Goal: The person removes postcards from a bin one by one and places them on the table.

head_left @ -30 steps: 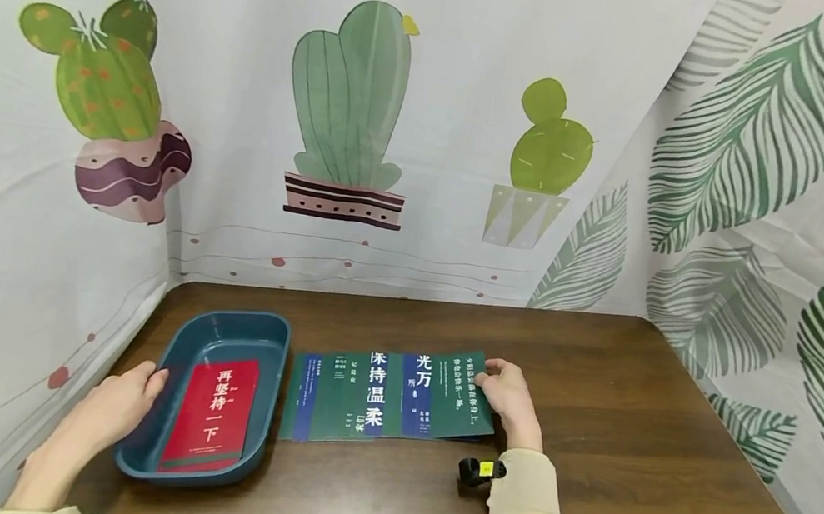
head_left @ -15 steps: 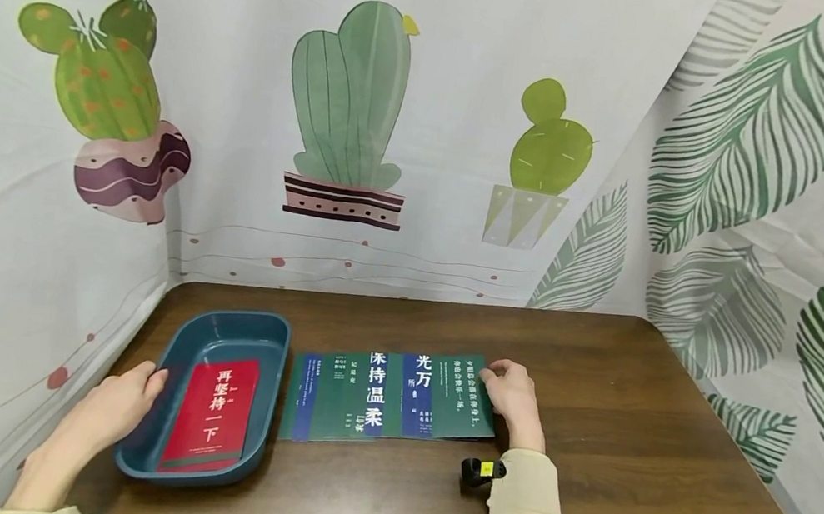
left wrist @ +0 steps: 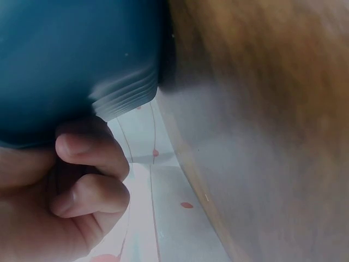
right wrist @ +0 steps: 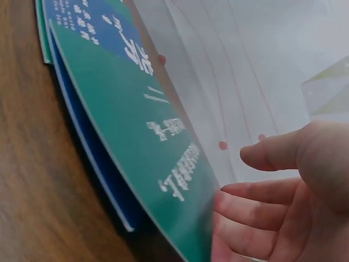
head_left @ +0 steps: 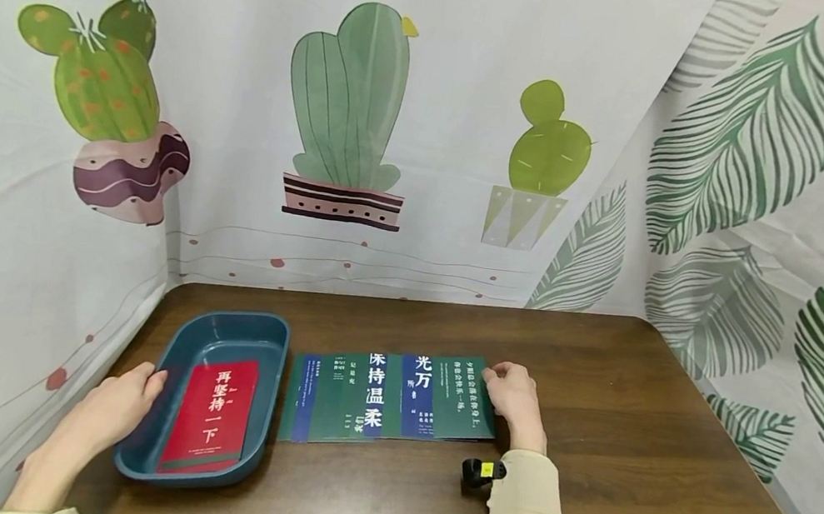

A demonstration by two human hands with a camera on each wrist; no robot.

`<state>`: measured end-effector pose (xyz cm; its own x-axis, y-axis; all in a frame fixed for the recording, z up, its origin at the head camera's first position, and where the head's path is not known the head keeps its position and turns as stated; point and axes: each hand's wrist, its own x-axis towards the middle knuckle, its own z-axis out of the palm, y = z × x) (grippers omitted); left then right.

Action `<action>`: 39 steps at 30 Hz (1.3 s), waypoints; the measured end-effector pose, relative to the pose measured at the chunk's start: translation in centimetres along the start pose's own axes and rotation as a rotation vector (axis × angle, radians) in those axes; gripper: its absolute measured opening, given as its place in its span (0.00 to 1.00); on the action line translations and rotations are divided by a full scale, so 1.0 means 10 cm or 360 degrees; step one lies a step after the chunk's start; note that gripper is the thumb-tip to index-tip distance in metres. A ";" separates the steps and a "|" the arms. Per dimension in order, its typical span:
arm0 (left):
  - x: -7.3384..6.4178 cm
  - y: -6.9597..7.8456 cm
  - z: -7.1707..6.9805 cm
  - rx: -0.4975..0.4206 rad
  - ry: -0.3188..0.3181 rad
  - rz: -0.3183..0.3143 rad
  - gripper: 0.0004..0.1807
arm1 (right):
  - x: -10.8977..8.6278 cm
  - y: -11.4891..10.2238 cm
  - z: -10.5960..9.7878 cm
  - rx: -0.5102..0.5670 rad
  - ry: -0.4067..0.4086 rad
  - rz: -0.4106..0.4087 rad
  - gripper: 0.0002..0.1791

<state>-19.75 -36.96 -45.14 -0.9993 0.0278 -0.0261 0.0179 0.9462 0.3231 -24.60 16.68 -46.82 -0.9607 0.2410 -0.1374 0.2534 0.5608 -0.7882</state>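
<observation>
My left hand (head_left: 111, 405) grips the left rim of a dark blue plastic tub (head_left: 231, 347), thumb over the rim. In the left wrist view, fingers (left wrist: 95, 194) curl beneath the tub's side. A red card (head_left: 215, 408) with white Chinese characters lies inside, over other cards. Right of the tub, overlapping green and blue printed cards (head_left: 397, 398) form a row. My right hand (head_left: 515, 398) is at the row's right end. In the right wrist view its fingertips touch the edge of the green end card (right wrist: 131, 131), the thumb apart from it. A blue card (right wrist: 101, 164) shows underneath.
The brown wooden table (head_left: 611, 445) extends to the right and in front of the cards. A white curtain (head_left: 456, 128) printed with cacti and leaves hangs behind and beside it. A small black device (head_left: 482, 471) with a yellow label is at the right wrist.
The green end card has come down and straightened into line with the row. My right thumb has come off its face, and the hand has shifted slightly right. The left hand stays put.
</observation>
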 end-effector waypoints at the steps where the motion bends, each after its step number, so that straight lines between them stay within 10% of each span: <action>1: 0.00 0.00 0.00 -0.0001 0.0003 0.0003 0.20 | -0.01 -0.01 -0.01 0.0000 -0.0004 -0.0003 0.19; 12: 0.00 0.00 0.00 -0.0003 -0.0010 -0.0003 0.20 | -0.05 -0.07 -0.17 -0.0164 0.0049 -0.0193 0.22; 23: 0.00 -0.01 0.00 -0.0016 -0.0008 0.0007 0.17 | -0.29 -0.49 -0.09 -0.0027 0.0005 -0.0650 0.19; 32: -0.02 -0.03 -0.01 -0.0010 0.0046 0.0038 0.17 | -0.59 -1.04 0.30 -0.0023 -0.0174 -0.1176 0.17; 39: -0.01 -0.03 0.03 -0.0019 0.0055 0.0064 0.17 | -0.89 -1.37 0.77 -0.0328 -0.0448 -0.1494 0.19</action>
<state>-19.69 -37.17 -45.53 -0.9983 0.0547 0.0196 0.0581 0.9406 0.3344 -20.34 0.80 -39.40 -0.7666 -0.5511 0.3295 -0.6326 0.5606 -0.5344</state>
